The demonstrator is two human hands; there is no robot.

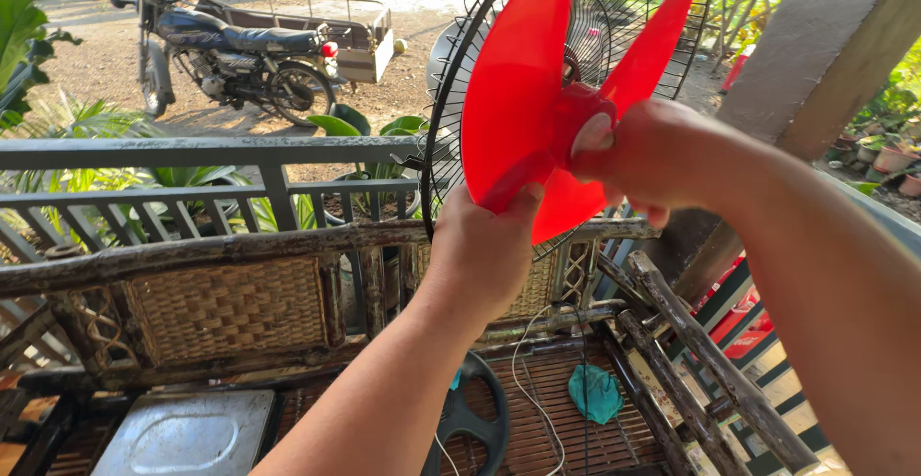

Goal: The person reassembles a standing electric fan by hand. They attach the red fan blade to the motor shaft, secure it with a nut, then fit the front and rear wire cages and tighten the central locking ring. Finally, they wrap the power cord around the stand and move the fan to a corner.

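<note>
At the upper centre of the frame the wire fan guard [460,102] backs the red fan blade [523,102], apparently being seated on its shaft, left hand [484,246] fingers gripping its lower edge, right hand [648,154] fingers curled round the hub; next calls for steady, square pressure

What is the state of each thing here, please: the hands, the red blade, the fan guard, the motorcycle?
Left hand: gripping the lower blade edge.
Right hand: closed over the hub.
Red fan blade: held up against the guard.
Wire fan guard: upright, front grille off.
Motorcycle: parked, with sidecar.
Teal cloth: crumpled on bench.
</note>
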